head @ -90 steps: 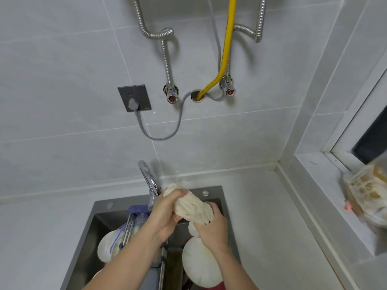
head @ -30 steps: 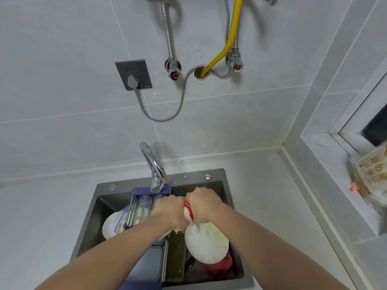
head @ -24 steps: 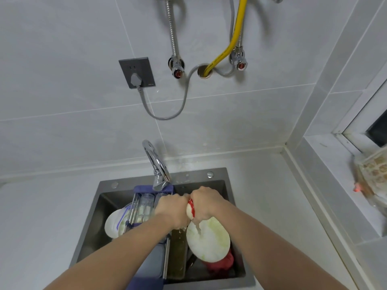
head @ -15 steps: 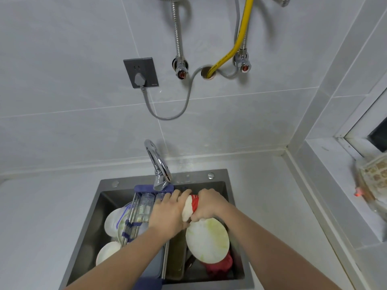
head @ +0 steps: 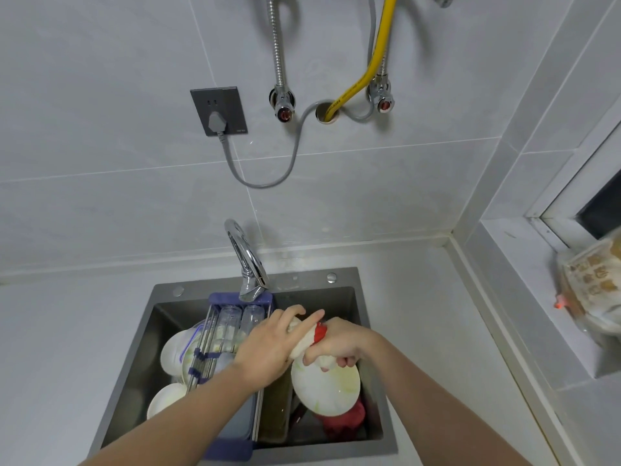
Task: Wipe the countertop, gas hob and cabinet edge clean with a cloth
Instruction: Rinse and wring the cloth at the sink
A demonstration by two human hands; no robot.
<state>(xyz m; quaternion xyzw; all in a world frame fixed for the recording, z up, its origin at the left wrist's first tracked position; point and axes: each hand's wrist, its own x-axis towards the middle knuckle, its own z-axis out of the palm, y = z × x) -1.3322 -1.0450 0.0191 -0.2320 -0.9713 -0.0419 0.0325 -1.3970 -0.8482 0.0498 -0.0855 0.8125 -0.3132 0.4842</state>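
From the head camera, you hold the cloth over the sink, bunched between both hands. Your left hand wraps its upper end, the fingers lying fairly straight along it; your right hand grips the lower end tightly, fingers curled round it. A white plate lies just below your right hand. The tap arches over a dish rack with glasses, left of your hands.
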